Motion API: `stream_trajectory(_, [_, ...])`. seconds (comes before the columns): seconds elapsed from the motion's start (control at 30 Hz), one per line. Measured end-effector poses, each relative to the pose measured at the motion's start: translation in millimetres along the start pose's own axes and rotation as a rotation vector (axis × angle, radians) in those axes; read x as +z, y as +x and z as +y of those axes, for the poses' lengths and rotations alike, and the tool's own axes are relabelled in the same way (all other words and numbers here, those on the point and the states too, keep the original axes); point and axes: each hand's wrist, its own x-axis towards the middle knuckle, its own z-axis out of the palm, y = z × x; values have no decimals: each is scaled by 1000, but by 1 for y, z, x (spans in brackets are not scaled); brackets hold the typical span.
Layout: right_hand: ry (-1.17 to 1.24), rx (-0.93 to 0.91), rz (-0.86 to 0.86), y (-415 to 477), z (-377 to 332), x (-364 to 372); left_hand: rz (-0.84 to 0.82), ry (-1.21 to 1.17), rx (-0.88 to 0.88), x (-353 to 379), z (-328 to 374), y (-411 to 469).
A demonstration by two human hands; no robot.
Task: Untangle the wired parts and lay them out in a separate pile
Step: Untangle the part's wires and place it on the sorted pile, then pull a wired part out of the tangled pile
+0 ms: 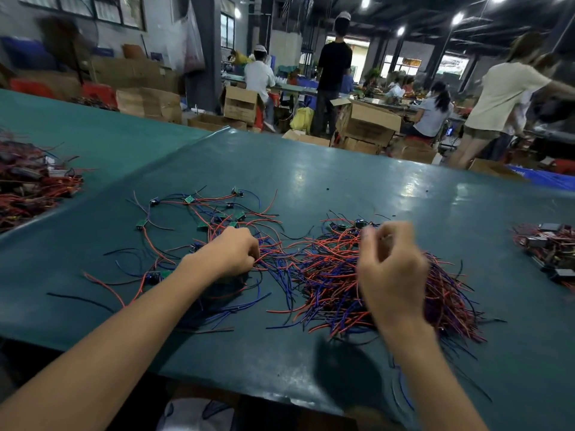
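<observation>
A dense tangle of red, blue and black wired parts [329, 275] lies on the teal table [342, 181] at centre right. Left of it, separated parts with small green boards [202, 219] are spread out loosely. My left hand [231, 255] rests at the edge between the two groups, fingers curled down round some wires. My right hand [393, 272] hovers over the tangle, blurred, its fingers curled and pinching together near a wire end; whether it really holds a wire is unclear.
Another heap of red-wired parts [28, 188] sits on the far left table, and a smaller heap with black housings [550, 247] lies at the right edge. Cardboard boxes [367, 126] and several people [333, 73] stand beyond the table's far edge.
</observation>
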Motion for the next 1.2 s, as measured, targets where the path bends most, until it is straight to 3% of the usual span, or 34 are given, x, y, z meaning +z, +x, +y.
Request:
stream_trajectory(0.13, [25,-321,-287,-76,-27,35,-58,107,-51,-8,0,3])
stream_trajectory(0.23, [-45,-351,-399,-103,-28,50,32,106,-53,-9,-7,1])
stream_trajectory(0.37, [10,-264,-344,-104,-17,50,244,-225,-8,-16,-23,-5])
stream_trajectory(0.5, [-32,-328,-340,-106,-18,48,474,-585,64,-28,-23,-10])
stream_trajectory(0.63, [-16,-308,-327,-105,-17,49,386,-1217,94,-38,-9,-14])
stream_trajectory(0.73, [-2,-342,-315,-105,-16,48,285,-1563,106,-37,1,-16])
stream_trajectory(1.1, [105,-409,-175,-107,-15,50,70,-2350,10,0,28,-22])
stream_trajectory(1.2, [154,-407,-138,-107,-13,51,91,-2432,-78,13,32,-19])
